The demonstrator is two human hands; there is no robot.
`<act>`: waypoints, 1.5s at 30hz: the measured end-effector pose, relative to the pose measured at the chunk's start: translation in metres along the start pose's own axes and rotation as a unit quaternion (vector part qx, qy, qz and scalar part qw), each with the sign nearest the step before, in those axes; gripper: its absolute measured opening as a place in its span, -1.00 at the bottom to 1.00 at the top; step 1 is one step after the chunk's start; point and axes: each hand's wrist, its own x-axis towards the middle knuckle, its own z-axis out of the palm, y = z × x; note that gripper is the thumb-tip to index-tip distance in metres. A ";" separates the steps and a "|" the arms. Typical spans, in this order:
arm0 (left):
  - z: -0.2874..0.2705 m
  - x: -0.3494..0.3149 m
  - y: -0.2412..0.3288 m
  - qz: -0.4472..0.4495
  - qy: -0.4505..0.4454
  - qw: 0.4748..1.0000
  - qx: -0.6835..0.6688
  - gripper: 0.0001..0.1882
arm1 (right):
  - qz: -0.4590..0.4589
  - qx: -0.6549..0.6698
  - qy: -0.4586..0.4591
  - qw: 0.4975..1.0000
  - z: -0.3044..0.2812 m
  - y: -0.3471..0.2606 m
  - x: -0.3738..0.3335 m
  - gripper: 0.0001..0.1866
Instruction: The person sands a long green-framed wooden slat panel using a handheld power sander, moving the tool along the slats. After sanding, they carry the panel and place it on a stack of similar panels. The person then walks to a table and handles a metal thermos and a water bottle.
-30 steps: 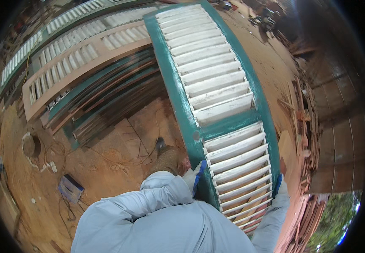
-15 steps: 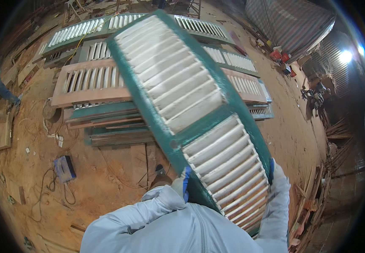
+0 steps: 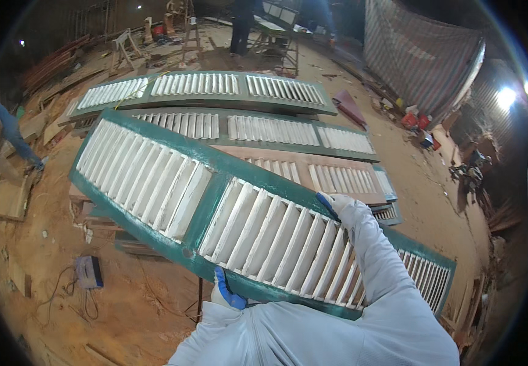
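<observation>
A long louvered shutter (image 3: pixel 206 204) with a green frame and white slats lies across in front of me, tilted, its far left end higher in the view. My left hand (image 3: pixel 228 291), in a white and blue glove, grips the near long edge. On the far long edge my right hand (image 3: pixel 337 204), gloved alike, is closed, its forearm crossing over the slats. Part of the shutter's right section is hidden under that arm. Behind it lie more shutters: a bare pinkish wood one (image 3: pixel 303 174), a green one (image 3: pixel 270 128) and another green one (image 3: pixel 197 85) farthest back.
A blue box-shaped machine with a cable (image 3: pixel 89 272) stands on the dirt floor at left. A person in blue trousers (image 3: pixel 11 131) is at the far left, another in dark clothes (image 3: pixel 240 27) at the back. A striped sheet (image 3: pixel 422 55) hangs at right, near wood scraps.
The held shutter has swung from steeply upright to lying nearly crosswise, its far end moving left and down. Both hands keep their grip. The view has lifted, showing more of the back.
</observation>
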 end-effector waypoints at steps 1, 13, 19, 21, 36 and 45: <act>0.016 0.010 -0.011 0.010 0.027 0.999 -0.020 -0.39 | -0.015 -0.007 -0.004 1.000 -0.016 0.001 0.024 -0.21; 0.031 0.015 -0.059 0.215 0.102 0.971 0.035 -0.54 | -0.139 -0.124 -0.061 0.981 -0.044 -0.086 0.077 -0.16; 0.001 -0.024 -0.018 0.150 0.104 0.970 -0.159 -0.57 | -0.269 -0.111 0.024 0.956 -0.013 -0.133 0.066 -0.26; 0.015 -0.015 -0.025 0.240 0.156 0.942 -0.173 -0.58 | -0.282 -0.100 -0.007 0.954 -0.011 -0.136 0.088 -0.26; 0.170 0.256 0.045 0.268 0.253 0.899 -0.237 -0.65 | -0.228 -0.187 -0.131 0.947 -0.127 -0.201 0.420 -0.24; 0.228 0.388 0.081 0.307 0.335 0.879 -0.147 -0.62 | -0.220 -0.213 -0.159 0.939 -0.140 -0.215 0.587 -0.23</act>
